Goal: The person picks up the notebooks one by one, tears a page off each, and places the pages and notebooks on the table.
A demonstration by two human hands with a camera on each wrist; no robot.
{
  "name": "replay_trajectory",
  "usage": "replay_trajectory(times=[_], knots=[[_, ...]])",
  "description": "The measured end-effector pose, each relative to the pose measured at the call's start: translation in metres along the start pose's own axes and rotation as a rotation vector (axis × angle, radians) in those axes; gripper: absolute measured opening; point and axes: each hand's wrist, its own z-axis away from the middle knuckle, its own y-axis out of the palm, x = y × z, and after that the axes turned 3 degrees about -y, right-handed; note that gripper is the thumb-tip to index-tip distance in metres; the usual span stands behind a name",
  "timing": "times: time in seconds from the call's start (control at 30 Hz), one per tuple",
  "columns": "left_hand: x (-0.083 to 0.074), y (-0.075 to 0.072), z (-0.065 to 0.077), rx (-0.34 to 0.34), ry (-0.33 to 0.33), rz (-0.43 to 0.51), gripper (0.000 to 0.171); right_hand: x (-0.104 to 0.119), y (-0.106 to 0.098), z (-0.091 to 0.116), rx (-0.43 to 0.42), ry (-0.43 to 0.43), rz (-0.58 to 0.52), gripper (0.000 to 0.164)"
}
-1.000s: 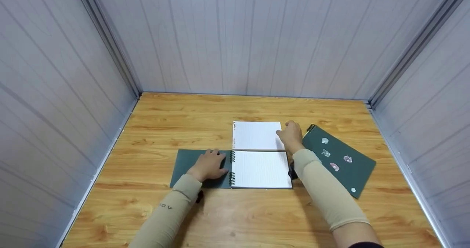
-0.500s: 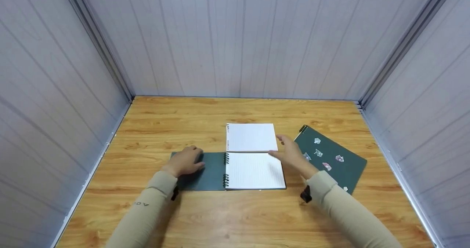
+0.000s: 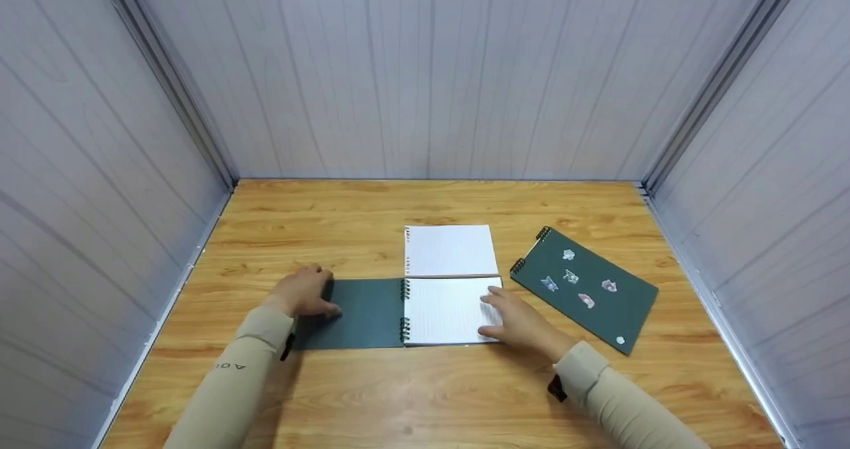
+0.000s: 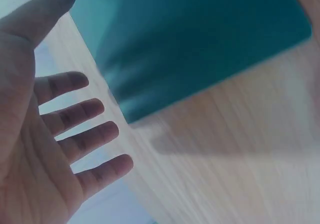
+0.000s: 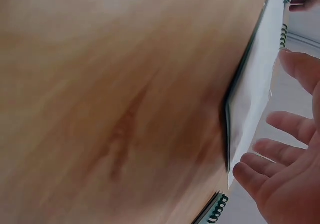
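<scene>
notebook pages (image 3: 441, 311): matt paper | green covers (image 3: 368, 313): smooth, matt | tabletop (image 3: 405, 396): wood-grained, slightly glossy | sleeves (image 3: 222, 389): cloth

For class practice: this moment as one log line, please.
left hand: empty, at green cover; right hand: empty, at lower lined page; stickered notebook: apart

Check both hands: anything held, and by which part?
Nothing is held. The left hand is spread near the dark green cover, the right hand near the bound lined page, neither gripping.

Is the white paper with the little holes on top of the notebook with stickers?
No, the white paper lies beside the notebook with stickers, with bare table showing between them.
</scene>
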Motion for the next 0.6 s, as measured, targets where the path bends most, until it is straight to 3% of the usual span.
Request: replay_trajectory(times=[0.2,0.6], knots=[[0.0050,0.0006,-0.0003,0.041,0.004,0.021,0.086,-0.0004,0.0064,0.0035,0.048,0.021,0.042,0.064],[0.0058,-0.0049,-0.0073,0.025,0.034,-0.001,0.073,0.0030,0.0027,0.0013,0.075,0.014,0.098,0.070]])
